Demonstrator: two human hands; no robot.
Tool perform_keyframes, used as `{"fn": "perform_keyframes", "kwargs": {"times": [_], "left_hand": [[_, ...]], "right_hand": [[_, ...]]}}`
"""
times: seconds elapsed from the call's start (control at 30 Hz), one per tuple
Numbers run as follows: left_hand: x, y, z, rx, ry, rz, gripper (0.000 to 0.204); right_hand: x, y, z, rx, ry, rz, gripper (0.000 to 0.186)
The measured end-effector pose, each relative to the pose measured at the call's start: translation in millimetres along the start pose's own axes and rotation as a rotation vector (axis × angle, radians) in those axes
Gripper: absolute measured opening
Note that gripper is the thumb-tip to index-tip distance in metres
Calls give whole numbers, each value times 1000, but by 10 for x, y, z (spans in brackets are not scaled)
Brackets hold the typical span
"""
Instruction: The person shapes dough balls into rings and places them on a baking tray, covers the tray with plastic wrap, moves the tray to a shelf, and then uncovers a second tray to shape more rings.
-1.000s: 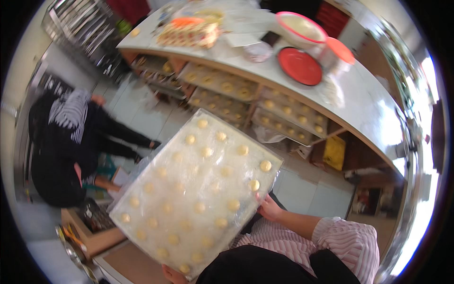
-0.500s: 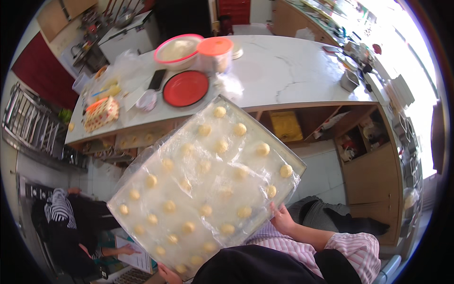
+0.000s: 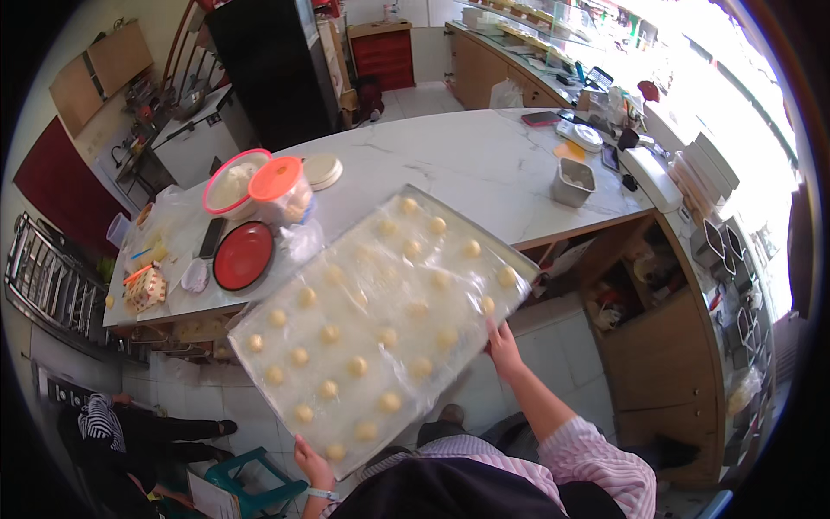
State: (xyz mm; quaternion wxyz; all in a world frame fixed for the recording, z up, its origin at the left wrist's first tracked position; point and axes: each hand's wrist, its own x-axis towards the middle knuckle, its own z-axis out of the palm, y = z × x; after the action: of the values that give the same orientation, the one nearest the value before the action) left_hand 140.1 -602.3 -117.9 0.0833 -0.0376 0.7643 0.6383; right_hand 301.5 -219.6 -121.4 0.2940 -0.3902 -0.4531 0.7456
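Dough balls (image 3: 357,367) on a baking tray (image 3: 467,225)
Left hand (image 3: 313,464) and right hand (image 3: 503,350) grip its nearer edges; uneven lifting could slide them together.

Strong daylight, blown out well right of the right hand (image 3: 503,346); glare streaks plastic film (image 3: 393,298) leftward; outer edges bowed.

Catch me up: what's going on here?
Someone in a striped top holds a tray of pale round balls under clear plastic, left hand near its closest corner, right hand on its right edge. Its far corner overlaps the white counter in view; contact isn't clear. Another person is off to the left.
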Motion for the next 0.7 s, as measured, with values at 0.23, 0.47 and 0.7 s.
{"fn": "perform_keyframes", "kwargs": {"times": [0.23, 0.47, 0.7], "left_hand": [[-314, -75, 1401, -283, -334, -187, 45], [-628, 424, 2965, -285, -908, -365, 39], [-450, 753, 4232, -214, -1107, -391, 42]], "right_hand": [[793, -394, -371, -49, -120, -22, 45], [107, -241, -564, -101, -95, 2, 50], [438, -527, -921, -185, 92, -106, 57]]}}
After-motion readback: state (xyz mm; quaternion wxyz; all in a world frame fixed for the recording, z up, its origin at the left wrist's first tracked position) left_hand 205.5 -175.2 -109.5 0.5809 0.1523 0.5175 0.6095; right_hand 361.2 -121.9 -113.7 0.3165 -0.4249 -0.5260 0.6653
